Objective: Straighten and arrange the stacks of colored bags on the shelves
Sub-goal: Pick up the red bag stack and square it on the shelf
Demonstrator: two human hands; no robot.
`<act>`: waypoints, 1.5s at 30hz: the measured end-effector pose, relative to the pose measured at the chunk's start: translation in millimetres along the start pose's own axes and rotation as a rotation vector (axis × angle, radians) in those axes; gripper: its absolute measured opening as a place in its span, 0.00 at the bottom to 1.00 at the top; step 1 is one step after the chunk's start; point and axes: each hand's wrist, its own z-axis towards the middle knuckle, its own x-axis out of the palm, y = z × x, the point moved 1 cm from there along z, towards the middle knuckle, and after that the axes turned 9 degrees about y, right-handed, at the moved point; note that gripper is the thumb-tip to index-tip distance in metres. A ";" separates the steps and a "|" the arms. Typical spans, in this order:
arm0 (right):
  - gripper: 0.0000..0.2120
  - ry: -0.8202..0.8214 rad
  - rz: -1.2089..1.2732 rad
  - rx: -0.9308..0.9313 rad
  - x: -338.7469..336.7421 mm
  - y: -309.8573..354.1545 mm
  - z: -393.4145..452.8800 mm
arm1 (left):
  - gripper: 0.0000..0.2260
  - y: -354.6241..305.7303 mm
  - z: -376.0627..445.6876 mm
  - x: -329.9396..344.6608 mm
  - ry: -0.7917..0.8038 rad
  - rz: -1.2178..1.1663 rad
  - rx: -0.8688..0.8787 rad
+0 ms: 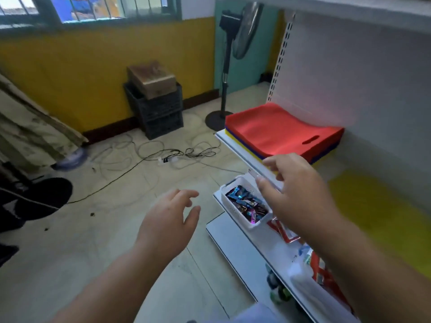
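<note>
A stack of flat bags (282, 131) lies at the left end of a white shelf (235, 148); the top bag is red, with blue and yellow layers under it. A blurred yellow stack (377, 213) lies further right on the same shelf. My right hand (300, 194) hovers in front of the shelf edge, just short of the red stack, fingers spread and holding nothing. My left hand (170, 220) is out over the floor, left of the shelving, fingers relaxed and empty.
A white basket of wrapped sweets (247, 206) sits on the lower shelf under my right hand, with more packets (319, 269) to its right. A standing fan (233, 66), a black crate with a cardboard box (154, 99) and loose cables (163, 157) occupy the floor.
</note>
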 end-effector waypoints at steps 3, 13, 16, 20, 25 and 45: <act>0.16 -0.078 -0.039 0.118 -5.0 -15.6 28.3 | 0.12 8.1 62.9 3.9 0.042 -0.017 0.108; 0.16 -0.221 -0.082 0.423 -4.0 -49.3 116.6 | 0.11 15.3 224.3 19.8 0.153 -0.045 0.354; 0.17 -0.252 -0.153 0.534 1.3 -49.0 137.0 | 0.12 25.5 267.3 20.3 0.217 -0.019 0.398; 0.20 -0.237 -0.275 0.813 24.1 -52.1 145.6 | 0.14 33.3 325.7 28.8 0.379 -0.037 0.505; 0.24 -0.083 -0.407 1.099 61.8 -48.7 150.1 | 0.17 38.7 383.4 30.7 0.484 0.023 0.632; 0.16 -0.562 0.049 1.176 113.3 -15.8 150.8 | 0.02 41.8 455.8 14.8 0.570 -0.230 0.374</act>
